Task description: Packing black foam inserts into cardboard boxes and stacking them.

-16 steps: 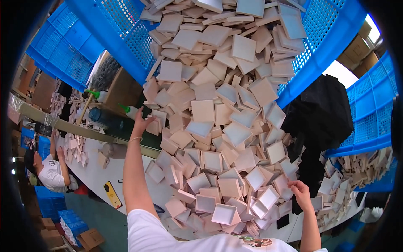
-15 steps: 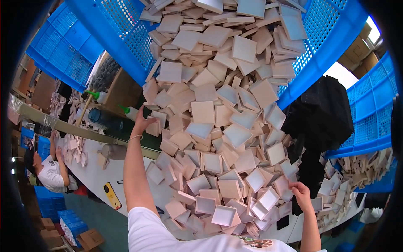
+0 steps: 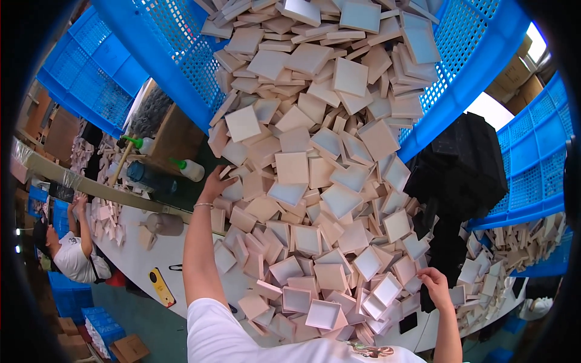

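Note:
A large heap of small, shallow square wooden trays (image 3: 292,167), pale with whitish insides, spills from a tilted blue plastic crate (image 3: 478,57) onto the table. My left hand (image 3: 212,185) is at the heap's left edge, its thumb and fingers apart and touching the outer pieces. Nothing is visibly gripped in it. My right hand (image 3: 437,288) is beside the lower right edge of the heap, fingers loosely bent and apart, the tips next to one of the trays. I see no piece held in it.
Squeeze bottles with green caps (image 3: 191,169) stand at the left by a wooden box. On the white table (image 3: 136,254) lies a yellow phone (image 3: 161,288). A black bundle (image 3: 463,163) sits at the right, near another blue crate (image 3: 532,163). Another person (image 3: 75,257) works at far left.
My left hand has moved down and slightly right along the heap's edge. Several upper-left trays have shifted or tilted. My right hand has barely moved. The other person's hands have come up.

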`<state>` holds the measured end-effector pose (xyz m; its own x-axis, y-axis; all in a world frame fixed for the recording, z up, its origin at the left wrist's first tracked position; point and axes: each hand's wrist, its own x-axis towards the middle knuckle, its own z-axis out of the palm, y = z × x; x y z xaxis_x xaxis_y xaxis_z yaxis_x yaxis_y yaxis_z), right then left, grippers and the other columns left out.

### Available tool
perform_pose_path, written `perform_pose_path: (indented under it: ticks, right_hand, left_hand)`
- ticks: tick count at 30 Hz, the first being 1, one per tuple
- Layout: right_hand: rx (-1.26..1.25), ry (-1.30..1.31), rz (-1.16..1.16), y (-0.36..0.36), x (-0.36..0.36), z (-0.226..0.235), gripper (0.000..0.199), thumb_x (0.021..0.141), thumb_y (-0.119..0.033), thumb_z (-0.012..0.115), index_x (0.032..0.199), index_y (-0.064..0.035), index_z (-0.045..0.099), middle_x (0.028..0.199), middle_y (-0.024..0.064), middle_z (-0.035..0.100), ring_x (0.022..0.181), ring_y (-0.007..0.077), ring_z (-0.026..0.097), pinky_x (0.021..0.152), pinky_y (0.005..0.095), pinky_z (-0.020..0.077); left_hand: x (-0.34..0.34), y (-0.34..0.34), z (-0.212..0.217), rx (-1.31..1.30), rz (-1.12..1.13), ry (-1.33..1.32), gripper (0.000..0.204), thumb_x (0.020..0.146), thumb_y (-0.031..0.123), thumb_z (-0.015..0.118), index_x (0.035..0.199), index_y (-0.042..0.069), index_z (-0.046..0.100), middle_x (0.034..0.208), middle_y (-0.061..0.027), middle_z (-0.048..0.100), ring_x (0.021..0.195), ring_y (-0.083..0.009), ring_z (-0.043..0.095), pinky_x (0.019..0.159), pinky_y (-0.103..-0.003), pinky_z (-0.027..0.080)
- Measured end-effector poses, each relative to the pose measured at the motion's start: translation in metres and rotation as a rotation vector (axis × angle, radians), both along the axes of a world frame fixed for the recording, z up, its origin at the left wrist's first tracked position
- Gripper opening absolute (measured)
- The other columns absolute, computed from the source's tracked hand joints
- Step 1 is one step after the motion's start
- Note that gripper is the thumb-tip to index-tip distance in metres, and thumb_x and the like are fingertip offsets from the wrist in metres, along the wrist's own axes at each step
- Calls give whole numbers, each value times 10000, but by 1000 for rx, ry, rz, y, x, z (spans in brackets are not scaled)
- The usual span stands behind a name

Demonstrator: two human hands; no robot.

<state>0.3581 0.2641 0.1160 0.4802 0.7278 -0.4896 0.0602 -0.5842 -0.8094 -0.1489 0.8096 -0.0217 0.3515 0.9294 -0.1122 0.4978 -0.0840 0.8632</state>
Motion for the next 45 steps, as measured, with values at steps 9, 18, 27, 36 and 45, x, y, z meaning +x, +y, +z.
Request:
perform_pose_path:
  ticks: [9,18,27,36,45]
  right_hand:
    - [81,74,-41,-25,-14,19,145,941,-55,560,1042,-9,652,976,14,663,917,110,611,831,257,482]
    - [100,78,-13,-55,-26,32,157,938,-71,573,1048,-1,661,953,12,665,914,104,604,842,253,475]
    - [30,80,-46,-82,-26,33,175,938,-103,565,1074,-46,659,1015,25,688,945,133,647,810,268,475]
    - [-67,63,-121,-71,-16,26,176,934,-65,561,1071,-4,653,1013,47,681,945,139,636,816,259,475]
    - [-178,57,-118,-47,-9,4,173,929,-83,569,1066,-36,663,1014,33,692,936,140,646,830,284,499]
  left_hand:
    - [-12,-70,85,-552,113,-347,300,871,143,744,1132,22,657,1013,-51,706,871,-151,675,820,-318,548]
    - [30,-234,71,-219,-336,156,697,725,357,835,1310,75,582,1458,-177,408,1405,-298,348,1132,-412,340]
    - [-9,-186,135,-456,-106,-191,487,872,300,731,1271,47,616,1179,-121,659,1170,-202,562,1001,-305,419]
    - [-7,-24,28,-75,380,-71,785,822,531,720,1381,18,518,1407,-214,505,1307,-312,478,1083,-366,368]
    - [24,38,34,-387,54,288,949,700,704,732,1357,40,567,1508,-236,372,1452,-289,258,1161,-361,255]
